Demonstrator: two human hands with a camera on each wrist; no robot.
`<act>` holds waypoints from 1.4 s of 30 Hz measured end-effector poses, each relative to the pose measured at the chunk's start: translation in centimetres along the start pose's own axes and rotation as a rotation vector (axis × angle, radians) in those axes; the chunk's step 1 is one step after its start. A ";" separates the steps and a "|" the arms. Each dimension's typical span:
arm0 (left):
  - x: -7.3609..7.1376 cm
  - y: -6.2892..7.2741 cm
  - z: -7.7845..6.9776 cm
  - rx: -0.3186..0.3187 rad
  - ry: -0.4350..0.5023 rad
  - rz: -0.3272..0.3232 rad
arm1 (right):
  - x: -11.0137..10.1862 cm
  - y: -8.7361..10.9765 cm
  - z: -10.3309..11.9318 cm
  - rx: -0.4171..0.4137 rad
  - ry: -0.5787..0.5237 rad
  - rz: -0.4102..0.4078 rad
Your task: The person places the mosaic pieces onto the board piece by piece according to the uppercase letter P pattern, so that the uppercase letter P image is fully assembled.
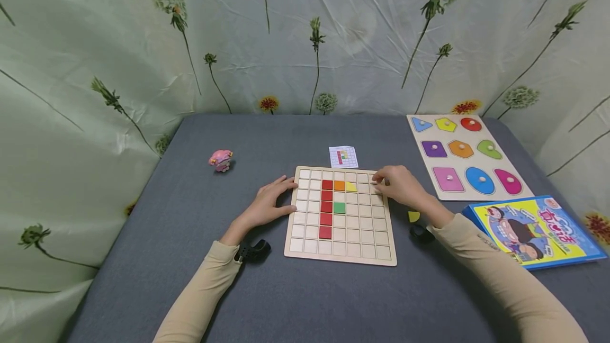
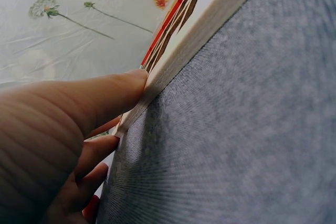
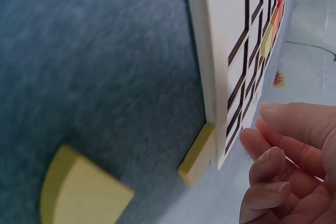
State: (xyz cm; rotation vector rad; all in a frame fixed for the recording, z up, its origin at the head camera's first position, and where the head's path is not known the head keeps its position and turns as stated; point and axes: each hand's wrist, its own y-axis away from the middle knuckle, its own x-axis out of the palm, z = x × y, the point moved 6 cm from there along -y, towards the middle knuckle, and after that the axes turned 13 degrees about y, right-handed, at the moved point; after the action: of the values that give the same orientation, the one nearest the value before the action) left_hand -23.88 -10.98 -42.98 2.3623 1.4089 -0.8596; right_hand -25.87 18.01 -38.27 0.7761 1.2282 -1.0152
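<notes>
A wooden grid board [image 1: 352, 253] lies on the table, with a column of several red tiles [image 1: 326, 206]. Beside that column are an orange tile [image 1: 339, 186], a yellow tile [image 1: 351, 187] and a green tile [image 1: 339, 208]. My left hand [image 1: 268, 202] rests against the board's left edge, thumb and fingertips touching it. At the upper right edge is my right hand [image 1: 402, 185], fingers loosely bent; the right wrist view shows nothing between them. A small yellow block [image 3: 197, 156] touches the board's side near that hand. A rounded yellow piece [image 1: 413, 216] lies below the right wrist.
Behind the board is a small pattern card [image 1: 350, 163]. A pink figurine [image 1: 221, 160] stands at the back left. On the right lie a knobbed shape puzzle [image 1: 424, 160] and a blue and yellow box [image 1: 538, 232]. A flowered cloth [image 1: 286, 41] hangs behind the table.
</notes>
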 end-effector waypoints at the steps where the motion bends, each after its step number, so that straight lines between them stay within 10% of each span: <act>1: 0.0 0.0 0.0 -0.001 0.002 0.000 | 0.0 0.1 -0.2 0.004 0.000 0.003; 42: 0.1 0.3 -0.2 0.003 -0.006 -0.005 | 0.4 2.6 -3.1 0.006 0.082 0.079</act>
State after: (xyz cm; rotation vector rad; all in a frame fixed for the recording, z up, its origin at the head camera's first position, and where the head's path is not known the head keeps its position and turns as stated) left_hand -23.48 -10.94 -42.89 2.3577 1.4125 -0.8696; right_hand -24.57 21.69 -39.43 0.8713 1.2550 -0.9313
